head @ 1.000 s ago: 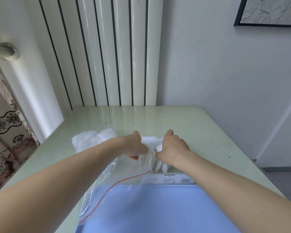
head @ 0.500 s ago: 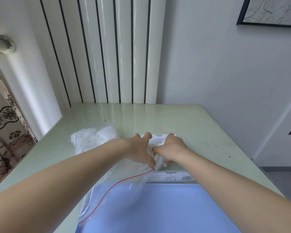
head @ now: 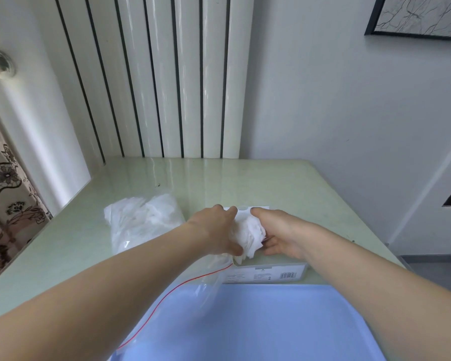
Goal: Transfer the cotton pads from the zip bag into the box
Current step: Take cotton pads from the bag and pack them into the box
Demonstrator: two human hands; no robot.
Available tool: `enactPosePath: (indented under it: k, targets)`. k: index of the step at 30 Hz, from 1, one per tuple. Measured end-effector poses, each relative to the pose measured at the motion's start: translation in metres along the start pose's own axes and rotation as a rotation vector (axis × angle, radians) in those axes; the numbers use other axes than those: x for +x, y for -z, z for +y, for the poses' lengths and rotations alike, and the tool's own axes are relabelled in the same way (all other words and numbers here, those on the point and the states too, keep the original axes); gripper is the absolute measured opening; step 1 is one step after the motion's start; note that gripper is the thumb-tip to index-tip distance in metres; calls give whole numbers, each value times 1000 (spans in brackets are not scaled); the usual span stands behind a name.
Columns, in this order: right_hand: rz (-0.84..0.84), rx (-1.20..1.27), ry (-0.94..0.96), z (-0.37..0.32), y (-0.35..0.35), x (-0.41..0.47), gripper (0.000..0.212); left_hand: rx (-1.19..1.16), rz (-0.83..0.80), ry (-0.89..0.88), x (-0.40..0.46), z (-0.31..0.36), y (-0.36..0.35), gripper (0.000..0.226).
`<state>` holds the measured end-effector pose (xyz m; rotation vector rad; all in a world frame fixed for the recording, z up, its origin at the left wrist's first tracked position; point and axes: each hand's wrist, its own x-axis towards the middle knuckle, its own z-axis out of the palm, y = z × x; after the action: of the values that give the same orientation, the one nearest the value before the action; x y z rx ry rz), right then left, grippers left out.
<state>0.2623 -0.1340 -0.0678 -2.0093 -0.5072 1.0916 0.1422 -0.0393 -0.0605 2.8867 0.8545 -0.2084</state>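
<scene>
Head view: left hand and right hand, fingers curled around a wad of cotton pads above the white box. Zip bag with more pads lying left on the table.

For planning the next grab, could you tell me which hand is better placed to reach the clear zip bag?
Left hand: the clear zip bag lies directly on its side.
</scene>
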Motion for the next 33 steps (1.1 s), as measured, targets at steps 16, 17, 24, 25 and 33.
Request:
enactPosePath:
  k: [16,17,24,25,33]
  targets:
    - [-103,236,-34,-4,-3,1,37,62,37,18,3,10,-1,59]
    - [-60,256,-28,-4,-6,2,35,58,41,18,3,8,-2,60]
    - [-72,272,-64,-5,-22,-5,50,65,55,16,3,7,-8,50]
    - [-60,261,-58,-6,-17,-6,50,68,50,13,4,7,-8,53]
    - [260,-283,333,5,5,-42,41,91,70,13,8,4,-13,63]
